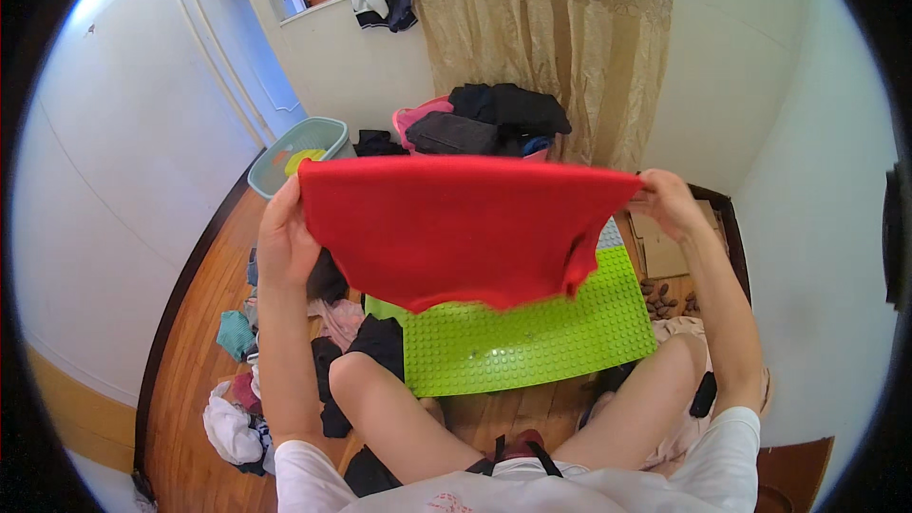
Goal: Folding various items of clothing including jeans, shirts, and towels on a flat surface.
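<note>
A red garment [456, 228] hangs stretched between my two hands, its top edge pulled nearly straight and its lower edge uneven. At its upper left corner my left hand [288, 233] is closed on the cloth. My right hand [673, 204] pinches the opposite upper corner, with the fingertips partly behind the fabric. Below the garment lies a bright green studded board [532, 351], partly covered from view by the red cloth. Whether the garment touches the board I cannot tell.
A pink basket [400, 121] heaped with dark clothes [518, 112] stands beyond the board. Left of it is a pale blue basket [332, 133]. Loose clothes [231, 429] lie on the wooden floor [180, 389] at left. Cardboard [665, 252] lies at right, below a beige curtain [608, 57].
</note>
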`<state>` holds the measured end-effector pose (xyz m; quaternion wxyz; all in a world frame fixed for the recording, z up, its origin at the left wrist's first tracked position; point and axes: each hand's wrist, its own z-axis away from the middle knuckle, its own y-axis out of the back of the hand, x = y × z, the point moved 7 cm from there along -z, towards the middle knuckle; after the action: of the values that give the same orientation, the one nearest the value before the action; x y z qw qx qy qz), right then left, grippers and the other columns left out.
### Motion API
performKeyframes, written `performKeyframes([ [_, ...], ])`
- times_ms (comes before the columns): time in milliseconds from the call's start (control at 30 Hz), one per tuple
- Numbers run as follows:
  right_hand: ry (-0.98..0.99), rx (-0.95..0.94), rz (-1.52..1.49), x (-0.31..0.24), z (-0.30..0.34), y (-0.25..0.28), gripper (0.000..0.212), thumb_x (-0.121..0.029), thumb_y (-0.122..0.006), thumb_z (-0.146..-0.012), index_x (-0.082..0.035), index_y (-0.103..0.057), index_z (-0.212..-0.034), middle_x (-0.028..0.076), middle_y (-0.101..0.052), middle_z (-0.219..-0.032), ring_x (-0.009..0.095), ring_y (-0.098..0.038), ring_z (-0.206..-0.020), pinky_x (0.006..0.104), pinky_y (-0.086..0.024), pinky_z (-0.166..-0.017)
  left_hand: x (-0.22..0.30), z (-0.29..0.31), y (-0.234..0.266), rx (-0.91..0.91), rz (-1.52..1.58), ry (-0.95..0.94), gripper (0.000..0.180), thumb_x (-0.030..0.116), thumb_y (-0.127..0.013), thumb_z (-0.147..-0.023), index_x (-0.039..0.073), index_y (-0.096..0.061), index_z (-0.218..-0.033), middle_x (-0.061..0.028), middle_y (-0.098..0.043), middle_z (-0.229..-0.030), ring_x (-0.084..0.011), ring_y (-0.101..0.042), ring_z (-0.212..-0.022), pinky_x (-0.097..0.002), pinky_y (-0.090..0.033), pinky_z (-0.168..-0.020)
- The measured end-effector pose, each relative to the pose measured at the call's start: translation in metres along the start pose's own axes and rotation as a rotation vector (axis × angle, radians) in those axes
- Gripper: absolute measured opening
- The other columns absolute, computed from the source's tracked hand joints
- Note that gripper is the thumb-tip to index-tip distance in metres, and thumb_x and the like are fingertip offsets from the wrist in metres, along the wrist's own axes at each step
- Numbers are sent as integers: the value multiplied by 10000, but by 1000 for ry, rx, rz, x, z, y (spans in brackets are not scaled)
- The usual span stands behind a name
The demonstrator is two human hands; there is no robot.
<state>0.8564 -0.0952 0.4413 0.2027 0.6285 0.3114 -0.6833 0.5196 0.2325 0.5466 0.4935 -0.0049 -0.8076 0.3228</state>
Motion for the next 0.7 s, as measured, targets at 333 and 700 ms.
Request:
performKeyframes([
  [333,302,143,149,-76,9,-13,187,-233,-378,-911,-85,-471,-844,83,-592,-918,193,-573,-862,371,-449,-825,16,-5,-1,-49,-468,-106,95,113,-548,-862,48,-532,-930,-9,-554,-872,-85,-551,-780,-214,-458,-680],
  [700,4,162,240,-52,-56,-7,219,-231,-408,-875,-52,-525,-920,82,-600,-894,184,-568,-834,335,-434,-795,-22,-100,58,295,-943,132,187,-46,-525,-730,12,-550,-906,-43,-563,-815,-95,-527,-672,-222,-414,-513],
])
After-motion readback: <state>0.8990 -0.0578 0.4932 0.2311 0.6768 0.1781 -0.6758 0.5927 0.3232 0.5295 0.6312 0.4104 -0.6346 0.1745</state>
